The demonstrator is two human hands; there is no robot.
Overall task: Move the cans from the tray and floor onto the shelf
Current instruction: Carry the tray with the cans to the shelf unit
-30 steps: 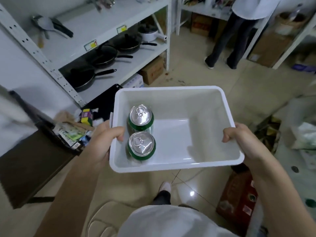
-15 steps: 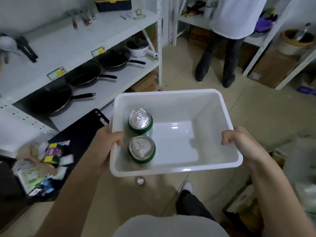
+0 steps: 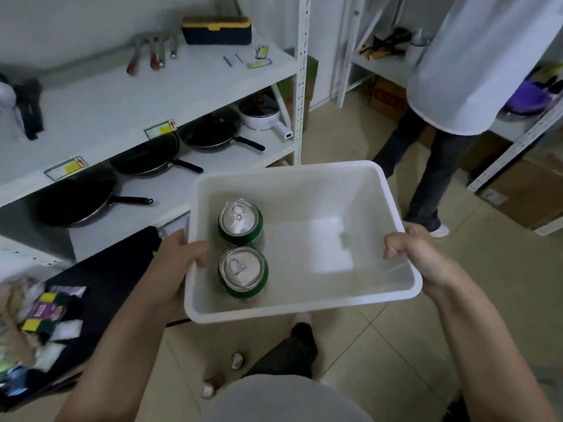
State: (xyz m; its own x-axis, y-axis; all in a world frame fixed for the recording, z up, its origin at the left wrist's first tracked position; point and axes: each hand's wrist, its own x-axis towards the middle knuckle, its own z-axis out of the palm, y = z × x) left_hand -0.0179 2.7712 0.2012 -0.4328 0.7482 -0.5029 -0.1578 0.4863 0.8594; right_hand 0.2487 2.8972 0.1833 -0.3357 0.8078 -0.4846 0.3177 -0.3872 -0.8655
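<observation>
I hold a white plastic tray (image 3: 359, 184) in front of me at waist height. My left hand (image 3: 179, 263) grips its left rim and my right hand (image 3: 417, 254) grips its right rim. Two green cans stand upright against the tray's left wall: the far can (image 3: 240, 222) and the near can (image 3: 243, 272), almost touching. On the floor below the tray lie two more cans, one can (image 3: 237, 360) near my foot and another can (image 3: 209, 388), blurred. The white shelf (image 3: 100, 117) is to my left.
Black frying pans (image 3: 76, 199) and a white pot (image 3: 262, 115) fill the lower shelf level. Tools and a blue and yellow case (image 3: 217, 30) lie on the upper level. A person (image 3: 451, 95) stands ahead at the right. A low black surface (image 3: 100, 287) with packets is at the left.
My view has swung left and up toward the shelf. The tray stays in both hands with the cans in the same place. Cans on the floor have come into sight.
</observation>
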